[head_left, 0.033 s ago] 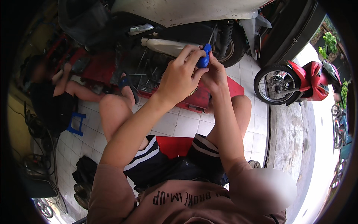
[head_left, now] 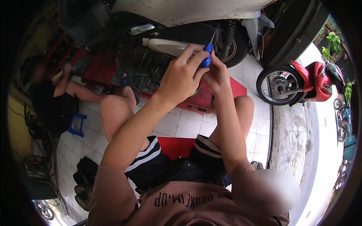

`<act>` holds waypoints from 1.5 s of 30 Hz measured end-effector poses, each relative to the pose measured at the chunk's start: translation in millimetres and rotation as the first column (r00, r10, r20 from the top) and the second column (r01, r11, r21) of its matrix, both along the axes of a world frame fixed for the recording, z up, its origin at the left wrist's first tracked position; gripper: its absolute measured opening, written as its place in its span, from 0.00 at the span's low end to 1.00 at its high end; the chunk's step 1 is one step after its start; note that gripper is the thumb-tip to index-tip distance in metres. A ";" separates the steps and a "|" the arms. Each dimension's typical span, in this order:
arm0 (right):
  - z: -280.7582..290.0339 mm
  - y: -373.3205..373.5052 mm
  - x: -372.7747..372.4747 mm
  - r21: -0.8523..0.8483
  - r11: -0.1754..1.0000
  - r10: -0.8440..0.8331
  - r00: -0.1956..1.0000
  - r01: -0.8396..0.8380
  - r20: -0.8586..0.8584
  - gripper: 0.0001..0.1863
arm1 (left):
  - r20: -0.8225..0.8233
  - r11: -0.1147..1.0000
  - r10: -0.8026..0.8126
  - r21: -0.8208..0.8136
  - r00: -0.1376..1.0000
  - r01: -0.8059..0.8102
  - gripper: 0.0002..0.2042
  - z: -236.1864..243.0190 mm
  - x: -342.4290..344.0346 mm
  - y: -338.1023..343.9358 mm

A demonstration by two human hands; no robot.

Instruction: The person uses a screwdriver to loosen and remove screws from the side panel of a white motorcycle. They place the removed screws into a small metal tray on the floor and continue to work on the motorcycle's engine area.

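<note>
In the head view, your left hand [head_left: 181, 77] is closed on the handle of a blue screwdriver [head_left: 205, 61], with the thumb on the near side and the fingers bent over it from the left. Your right hand [head_left: 217, 78] meets it from the other side, with fingers curled close to the handle; the left hand hides part of it, so I cannot tell if it grips or only supports. The screwdriver is raised in front of you, above the low red platform [head_left: 238, 90] and before the rear part of the silver scooter [head_left: 184, 15].

Its long axis runs away from you and leans a little to your right. The rounded handle end is toward you, and the thin metal shaft points to the scooter, near the black shock absorber [head_left: 226, 39]. Whether the tip touches anything, I cannot tell.

Both hands come together on the handle probably to have it steady. Both your forearms reach forward between your knees, I think because the scooter stands on the platform in front of you. Loose metal tools [head_left: 141, 75] lie on the platform to your left, perhaps so that you can reach them while sitting.
</note>
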State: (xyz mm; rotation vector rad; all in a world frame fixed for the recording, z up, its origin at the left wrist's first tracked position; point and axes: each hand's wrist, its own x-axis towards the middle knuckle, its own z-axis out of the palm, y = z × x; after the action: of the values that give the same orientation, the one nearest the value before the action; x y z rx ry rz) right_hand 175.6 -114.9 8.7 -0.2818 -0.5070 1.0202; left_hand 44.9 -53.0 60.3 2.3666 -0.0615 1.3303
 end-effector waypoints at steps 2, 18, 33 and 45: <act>-13.3 1.8 15.4 -0.031 0.999 0.027 0.998 -0.029 -0.065 0.15 | -0.069 0.994 -0.014 0.105 0.998 0.021 0.14 4.4 -3.2 0.2; -11.4 12.3 10.2 0.069 0.993 0.099 0.995 -0.099 0.005 0.21 | -0.195 0.760 -0.131 -0.649 0.972 -0.028 0.15 -5.6 0.9 -2.8; -4.4 6.7 17.3 0.006 0.999 0.033 0.999 -0.033 -0.022 0.15 | -0.072 0.970 0.031 -0.238 0.997 -0.047 0.12 -5.6 2.1 -1.6; -5.1 7.4 17.9 -0.215 0.962 -0.144 0.981 0.170 0.131 0.12 | -0.043 0.984 0.173 0.046 0.984 -0.171 0.09 -2.3 -0.5 3.3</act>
State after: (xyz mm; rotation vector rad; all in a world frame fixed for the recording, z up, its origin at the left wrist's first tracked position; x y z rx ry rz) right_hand 193.5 -107.5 3.6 -0.5775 -0.4645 0.9097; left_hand 44.3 -49.7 58.0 2.4850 0.1328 1.3627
